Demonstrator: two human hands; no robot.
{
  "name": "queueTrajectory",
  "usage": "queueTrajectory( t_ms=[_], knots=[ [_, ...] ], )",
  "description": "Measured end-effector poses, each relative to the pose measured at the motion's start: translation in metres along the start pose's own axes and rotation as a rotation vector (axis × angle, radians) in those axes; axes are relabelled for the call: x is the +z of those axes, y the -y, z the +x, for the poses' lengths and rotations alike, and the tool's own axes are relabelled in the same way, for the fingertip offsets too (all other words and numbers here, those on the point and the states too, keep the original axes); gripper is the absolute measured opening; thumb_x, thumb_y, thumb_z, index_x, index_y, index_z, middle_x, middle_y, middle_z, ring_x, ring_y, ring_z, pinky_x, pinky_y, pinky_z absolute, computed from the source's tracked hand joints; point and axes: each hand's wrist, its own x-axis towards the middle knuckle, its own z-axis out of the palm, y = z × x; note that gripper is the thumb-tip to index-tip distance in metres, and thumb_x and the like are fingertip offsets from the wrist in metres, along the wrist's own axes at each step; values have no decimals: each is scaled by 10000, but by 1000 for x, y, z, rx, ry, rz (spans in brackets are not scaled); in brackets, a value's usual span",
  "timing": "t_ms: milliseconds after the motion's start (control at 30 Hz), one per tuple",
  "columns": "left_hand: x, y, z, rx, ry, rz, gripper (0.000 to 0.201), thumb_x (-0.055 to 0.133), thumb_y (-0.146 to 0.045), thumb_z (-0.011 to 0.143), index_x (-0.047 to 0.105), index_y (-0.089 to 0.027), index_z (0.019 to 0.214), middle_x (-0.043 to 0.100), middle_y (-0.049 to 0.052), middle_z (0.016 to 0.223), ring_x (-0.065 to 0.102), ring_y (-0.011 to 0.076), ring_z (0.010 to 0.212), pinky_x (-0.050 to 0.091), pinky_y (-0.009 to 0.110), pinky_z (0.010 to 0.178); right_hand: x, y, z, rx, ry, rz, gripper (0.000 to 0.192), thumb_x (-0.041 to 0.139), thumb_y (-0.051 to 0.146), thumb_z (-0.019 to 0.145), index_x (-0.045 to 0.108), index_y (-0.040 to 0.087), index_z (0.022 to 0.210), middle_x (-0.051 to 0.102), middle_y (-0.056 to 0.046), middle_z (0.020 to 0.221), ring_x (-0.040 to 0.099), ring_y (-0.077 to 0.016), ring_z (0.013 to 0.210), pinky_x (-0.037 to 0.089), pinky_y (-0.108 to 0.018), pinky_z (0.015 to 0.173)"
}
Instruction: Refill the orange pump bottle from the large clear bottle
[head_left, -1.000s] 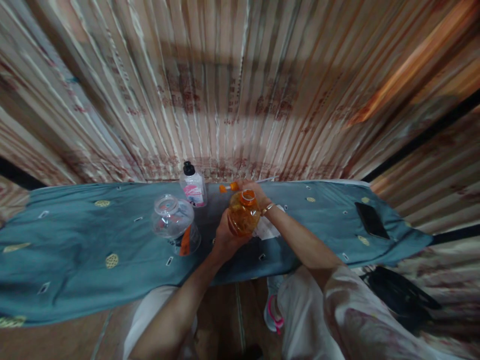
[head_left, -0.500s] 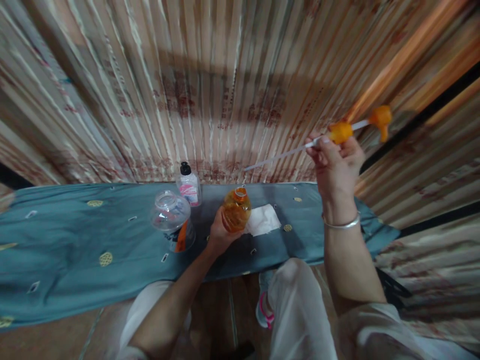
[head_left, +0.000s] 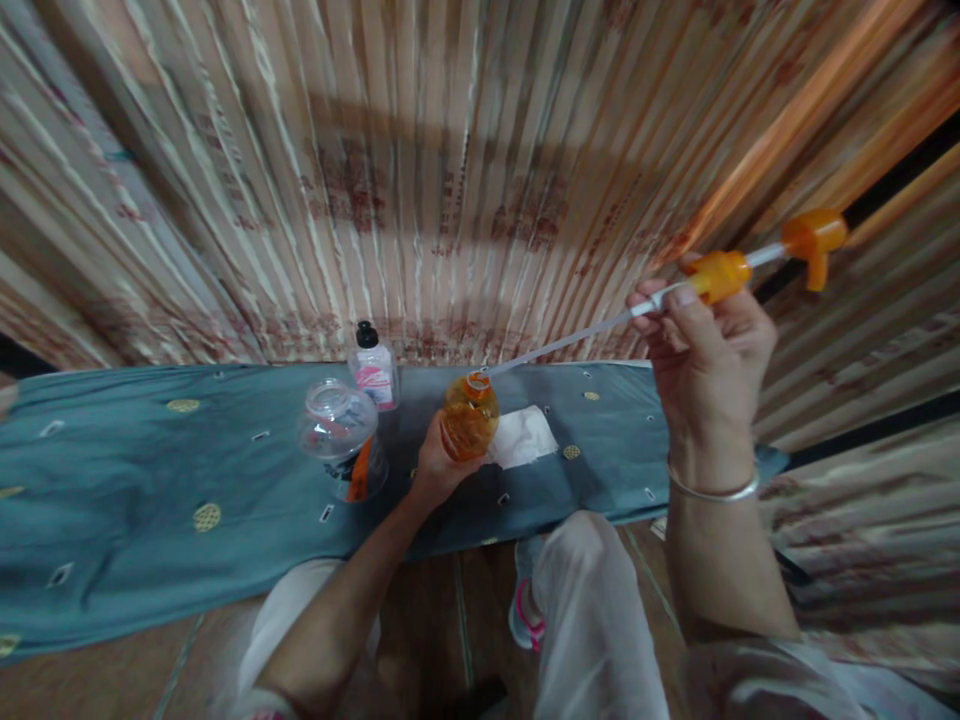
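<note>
Hanging behind everything is a striped curtain point(head_left: 450, 180), filling the whole back of the room. Below it runs a teal cloth point(head_left: 150, 500) with small gold motifs, spread over a long surface that reaches from the left edge to just past the person's right forearm. Near the middle of the cloth's far edge stand 2 containers: a clear round jar point(head_left: 339, 432) with an orange strip on its near side, and just behind it a small white bottle point(head_left: 374, 373) with a black cap. A white cloth point(head_left: 523, 437) lies flat just right of centre. The left hand point(head_left: 435, 470) is wrapped around an orange bottle point(head_left: 469, 420), holding it tilted above the cloth, its mouth uncapped. The right hand point(head_left: 705, 355) is raised well to the right, fingers pinched on an orange pump top point(head_left: 720, 275); its long pale tube slants down, the tip at the bottle's mouth.
</note>
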Motion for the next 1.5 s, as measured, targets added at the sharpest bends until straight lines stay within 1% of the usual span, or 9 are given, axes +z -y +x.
queueTrajectory(
  t_ms=[100,233,367,500,667,867,1067,1233,1500],
  knots=[
    [-1,0,1,6,11,-4,908,1154,-155,523,737,-304,1315,958,87,1289,933,422,1291,749,605,1200,16,0,-4,60,65,11,477,1121,607,982,838,332,1249,958,-49,1216,967,-333,1350,864,-450,1011],
    [-1,-2,1,18,34,-4,849,1158,-171,545,761,-302,1285,956,104,1311,930,433,1311,749,608,1208,45,-9,-12,184,188,22,616,1184,694,889,802,305,1176,942,0,1078,986,-289,1161,850,-395,934],
    [-1,-4,0,27,45,-14,814,1139,-180,573,764,-295,1287,955,103,1307,940,439,1314,757,624,1198,75,-33,-23,307,389,17,680,1199,763,821,792,284,1080,916,-13,1061,945,-262,1061,829,-399,950],
    [0,-4,-1,34,28,-14,859,1143,-207,570,757,-297,1333,963,71,1317,947,416,1302,752,632,1207,91,-60,-38,403,518,-65,615,1196,687,812,791,273,1016,863,-4,1006,870,-256,1015,774,-398,957],
    [1,-2,-1,12,16,-2,891,1169,-178,557,766,-300,1342,960,63,1304,936,399,1299,759,574,1176,94,-81,-57,396,543,-123,551,1149,664,827,777,283,967,803,13,966,813,-263,1047,712,-406,1025],
    [2,-4,-3,-12,1,-4,900,1154,-143,557,754,-311,1345,959,31,1295,938,386,1295,759,552,1189,94,-90,-71,411,549,-30,607,1111,763,852,754,290,982,762,16,943,795,-257,1005,705,-395,966],
    [1,-5,-4,1,11,-11,898,1159,-159,565,736,-309,1343,957,55,1300,939,397,1280,758,570,1183,92,-88,-76,498,540,88,634,1178,763,801,805,305,1032,839,8,1002,852,-271,1125,750,-418,1117],
    [-1,-3,-4,-12,19,-1,962,1167,-184,556,709,-289,1396,952,66,1324,938,396,1309,740,576,1206,89,-87,-82,498,522,66,649,1150,817,828,844,316,1106,911,-18,1114,880,-289,1166,756,-464,1179],
    [-3,1,-4,10,29,-19,921,1182,-217,561,737,-305,1362,953,51,1321,926,375,1324,728,534,1214,88,-86,-88,497,482,124,712,1168,804,835,866,334,1276,939,-20,1191,908,-294,1200,740,-489,1277]
  ],
)
